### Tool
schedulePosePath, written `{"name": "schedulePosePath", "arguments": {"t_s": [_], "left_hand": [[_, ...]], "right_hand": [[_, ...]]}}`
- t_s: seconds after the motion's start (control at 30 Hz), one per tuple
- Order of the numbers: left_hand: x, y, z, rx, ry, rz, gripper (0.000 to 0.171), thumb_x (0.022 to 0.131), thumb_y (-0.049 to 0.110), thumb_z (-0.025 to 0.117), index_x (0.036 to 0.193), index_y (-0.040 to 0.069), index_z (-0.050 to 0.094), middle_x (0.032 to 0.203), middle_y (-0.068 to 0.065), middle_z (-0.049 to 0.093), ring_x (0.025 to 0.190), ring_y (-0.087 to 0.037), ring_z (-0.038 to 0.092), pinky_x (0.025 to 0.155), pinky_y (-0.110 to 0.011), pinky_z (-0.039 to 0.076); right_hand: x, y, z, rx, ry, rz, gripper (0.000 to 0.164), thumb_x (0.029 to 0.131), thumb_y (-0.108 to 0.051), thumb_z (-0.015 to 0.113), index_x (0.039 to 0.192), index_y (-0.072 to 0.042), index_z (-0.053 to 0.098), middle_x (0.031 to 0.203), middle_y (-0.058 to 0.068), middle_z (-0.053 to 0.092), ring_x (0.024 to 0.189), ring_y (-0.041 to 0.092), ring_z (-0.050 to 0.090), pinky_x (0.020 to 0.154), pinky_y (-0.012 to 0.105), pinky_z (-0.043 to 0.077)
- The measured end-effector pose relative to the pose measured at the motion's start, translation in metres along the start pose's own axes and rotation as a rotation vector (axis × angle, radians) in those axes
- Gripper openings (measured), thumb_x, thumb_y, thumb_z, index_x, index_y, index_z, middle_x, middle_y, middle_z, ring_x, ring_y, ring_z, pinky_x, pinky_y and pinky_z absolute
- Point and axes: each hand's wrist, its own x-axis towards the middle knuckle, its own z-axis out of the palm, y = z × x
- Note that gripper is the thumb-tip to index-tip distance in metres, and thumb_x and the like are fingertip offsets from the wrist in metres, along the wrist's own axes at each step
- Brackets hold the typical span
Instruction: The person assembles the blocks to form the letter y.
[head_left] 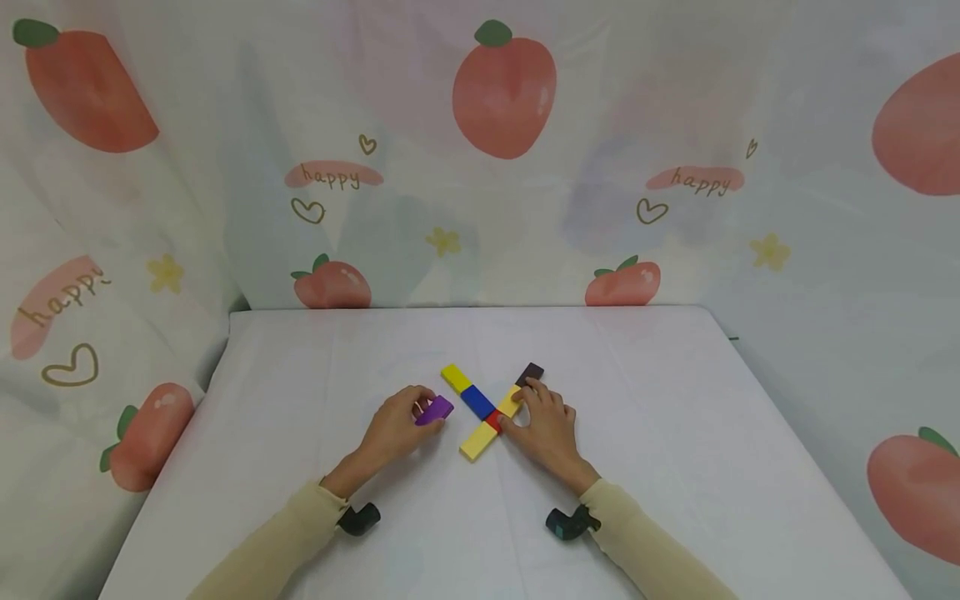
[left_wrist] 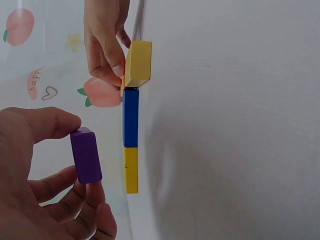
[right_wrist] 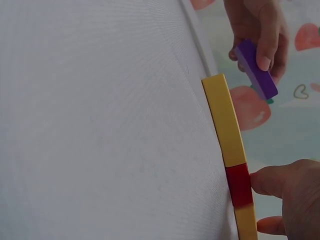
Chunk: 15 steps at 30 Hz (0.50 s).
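My left hand holds a purple block between thumb and fingertips, just left of an X-like arrangement of blocks on the white table. One line runs from a bright yellow block through a blue block to a red block. Crossing there are a pale yellow block on the near side, another pale yellow block beyond, and a dark brown block at the far end. My right hand rests its thumb against the red block and its fingers on the far pale yellow block.
The white-covered table ends at a patterned cloth backdrop behind and at the sides. Small black wrist devices sit below the left sleeve and the right sleeve.
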Motion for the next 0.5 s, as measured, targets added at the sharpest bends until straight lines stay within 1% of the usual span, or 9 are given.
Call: {"name": "schedulePosePath", "arguments": {"t_s": [0.2, 0.5], "left_hand": [[-0.007, 0.0, 0.003, 0.011, -0.037, -0.009, 0.039, 0.081, 0.026, 0.08, 0.113, 0.011, 0.063, 0.091, 0.001, 0.061, 0.082, -0.013, 0.054, 0.07, -0.025, 0.05], [-0.016, 0.001, 0.006, 0.002, -0.057, 0.04, 0.036, 0.081, 0.026, 0.08, 0.108, 0.011, 0.063, 0.089, 0.002, 0.061, 0.077, -0.011, 0.053, 0.066, -0.022, 0.046]], "right_hand": [[0.0, 0.0, -0.001, -0.003, -0.002, 0.002, 0.044, 0.085, -0.047, 0.071, 0.115, -0.015, 0.062, 0.152, 0.011, 0.042, 0.133, 0.039, 0.041, 0.101, 0.059, 0.03], [0.0, 0.0, -0.001, 0.004, -0.002, -0.003, 0.044, 0.085, -0.046, 0.07, 0.115, -0.016, 0.062, 0.152, 0.01, 0.042, 0.133, 0.039, 0.041, 0.101, 0.059, 0.029]]}}
